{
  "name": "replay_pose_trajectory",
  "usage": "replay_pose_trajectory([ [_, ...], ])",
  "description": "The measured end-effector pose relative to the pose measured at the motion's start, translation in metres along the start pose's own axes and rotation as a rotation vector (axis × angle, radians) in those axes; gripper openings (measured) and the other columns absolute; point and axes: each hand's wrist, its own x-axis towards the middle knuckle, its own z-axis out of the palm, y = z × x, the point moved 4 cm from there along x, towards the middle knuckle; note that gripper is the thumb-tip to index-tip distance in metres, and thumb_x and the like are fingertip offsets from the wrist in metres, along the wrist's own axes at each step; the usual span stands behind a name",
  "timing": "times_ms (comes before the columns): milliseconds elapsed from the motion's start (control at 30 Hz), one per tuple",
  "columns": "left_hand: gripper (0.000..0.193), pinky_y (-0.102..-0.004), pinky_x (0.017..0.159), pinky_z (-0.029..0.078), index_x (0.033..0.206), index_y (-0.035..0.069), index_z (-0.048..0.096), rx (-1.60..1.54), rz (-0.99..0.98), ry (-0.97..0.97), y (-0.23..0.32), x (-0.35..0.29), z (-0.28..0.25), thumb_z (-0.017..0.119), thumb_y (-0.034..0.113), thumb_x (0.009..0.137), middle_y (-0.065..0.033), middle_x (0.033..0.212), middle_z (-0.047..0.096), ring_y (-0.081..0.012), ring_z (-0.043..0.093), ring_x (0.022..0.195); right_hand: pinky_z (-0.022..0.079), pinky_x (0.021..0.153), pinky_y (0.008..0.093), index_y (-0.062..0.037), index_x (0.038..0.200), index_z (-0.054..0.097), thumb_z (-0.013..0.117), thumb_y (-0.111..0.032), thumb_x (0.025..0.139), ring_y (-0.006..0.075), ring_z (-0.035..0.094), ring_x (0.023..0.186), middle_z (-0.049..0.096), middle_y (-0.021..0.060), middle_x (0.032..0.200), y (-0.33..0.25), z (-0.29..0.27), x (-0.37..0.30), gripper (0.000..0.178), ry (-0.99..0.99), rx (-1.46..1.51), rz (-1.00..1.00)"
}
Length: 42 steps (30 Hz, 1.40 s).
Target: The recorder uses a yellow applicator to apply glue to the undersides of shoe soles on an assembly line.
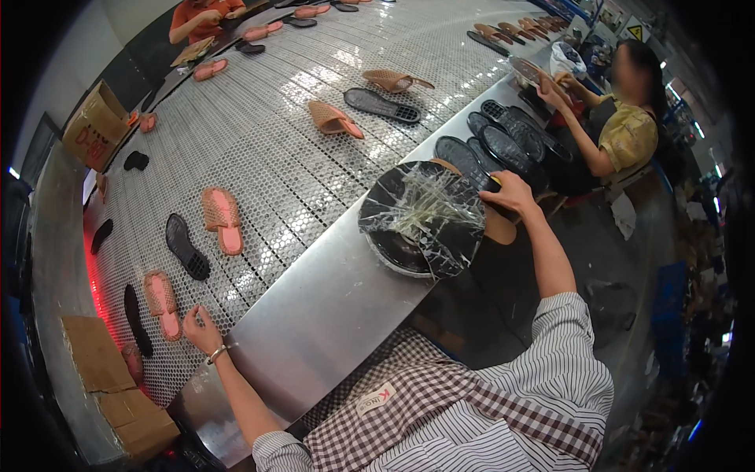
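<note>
My left hand (203, 330) is over the near left edge of the mesh conveyor, its fingers loosely bent and apart with nothing in them. Beside it lies a woven tan slipper (153, 293) with a pink insole. My right hand (511, 194) is closed at the right edge of a round black disc (393, 250). A small yellow bit shows at its fingers, but what they hold is hidden. Crumpled clear film (429, 206) covers much of the disc. Under the hand, a tan sole-shaped piece (500, 228) sticks out. Several black soles (511, 145) are heaped just beyond.
More slippers (334, 119) and black soles (187, 245) are spread over the mesh conveyor (275, 189). A metal ledge (314, 315) runs along its near side. A co-worker in yellow (633, 130) sits at right; another in orange (197, 22) is far left. Cardboard boxes (96, 126) stand at left.
</note>
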Motion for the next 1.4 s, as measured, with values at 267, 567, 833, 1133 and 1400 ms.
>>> replay_pose_trajectory([
  [267, 0.025, -0.041, 0.086, 0.046, 0.098, 0.001, 0.069, -0.002, -0.012, -0.009, -0.013, 0.0, -0.002, 0.063, 0.025, 0.092, -0.0137, 0.099, 0.066, -0.0303, 0.061, 0.094, 0.047, 0.093, 0.0423, -0.0019, 0.115, 0.061, 0.072, -0.048, 0.071, 0.0318, 0.057, 0.11, 0.061, 0.0144, 0.115, 0.005, 0.003, -0.002, 0.065, 0.387, 0.016, 0.072],
  [567, 0.027, -0.0391, 0.084, 0.048, 0.101, 0.002, 0.07, -0.026, -0.042, -0.018, -0.022, 0.002, -0.004, 0.063, 0.026, 0.09, -0.0131, 0.1, 0.067, -0.0285, 0.062, 0.093, 0.047, 0.094, 0.0422, -0.0023, 0.116, 0.061, 0.072, -0.052, 0.073, 0.0311, 0.056, 0.114, 0.061, 0.0143, 0.118, 0.022, 0.009, -0.002, 0.067, 0.55, 0.31, 0.178],
  [833, 0.028, -0.036, 0.077, 0.05, 0.103, 0.002, 0.07, -0.081, -0.095, -0.024, -0.027, -0.001, -0.008, 0.062, 0.028, 0.092, -0.0106, 0.097, 0.069, -0.0242, 0.065, 0.089, 0.047, 0.091, 0.0404, 0.0004, 0.113, 0.061, 0.074, -0.044, 0.073, 0.0324, 0.058, 0.107, 0.062, 0.0158, 0.111, 0.013, 0.009, -0.029, 0.06, 0.908, 0.311, 0.032],
  [1133, 0.029, -0.0321, 0.076, 0.052, 0.107, 0.001, 0.068, -0.24, -0.172, -0.068, -0.032, -0.003, -0.011, 0.062, 0.025, 0.094, -0.0094, 0.098, 0.07, -0.0194, 0.066, 0.089, 0.046, 0.089, 0.0345, 0.0021, 0.115, 0.061, 0.072, -0.041, 0.077, 0.0253, 0.062, 0.101, 0.064, 0.0143, 0.108, 0.038, -0.001, -0.024, 0.058, 0.911, 0.783, -0.006],
  [1400, 0.025, -0.027, 0.076, 0.051, 0.115, -0.002, 0.062, -0.359, 0.022, 0.246, 0.015, -0.007, -0.048, 0.062, 0.012, 0.094, -0.0097, 0.105, 0.065, -0.0166, 0.063, 0.088, 0.048, 0.088, 0.0354, 0.0001, 0.114, 0.062, 0.073, -0.042, 0.075, 0.0274, 0.064, 0.099, 0.065, 0.015, 0.107, 0.023, -0.023, -0.021, 0.058, 0.784, 0.614, -0.052],
])
